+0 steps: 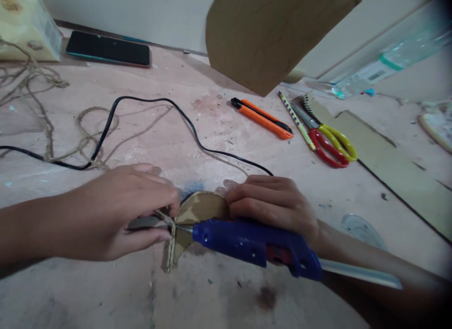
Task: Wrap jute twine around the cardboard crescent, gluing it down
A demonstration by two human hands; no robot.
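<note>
A small cardboard piece [205, 207] edged with twine lies between my hands. My left hand [130, 209] is closed, its thumb and finger pinching the twine [171, 249] and the piece's left end. A blue glue gun [233, 239] with a clear glue stick out of its back has its metal tip against the twine by my left fingertips. Behind the gun, my right hand [273, 204] has its fingers curled together at the right edge of the cardboard piece; how it grips the gun is partly hidden.
A black cord [165, 100] and loose twine [49, 126] cross the table. Farther back are a phone [109, 50], an orange cutter [263, 119], a pencil [296, 120], scissors [332, 145] and a large cardboard sheet [268, 32]. A plastic bottle [388, 65] and cardboard strip [399, 164] are right.
</note>
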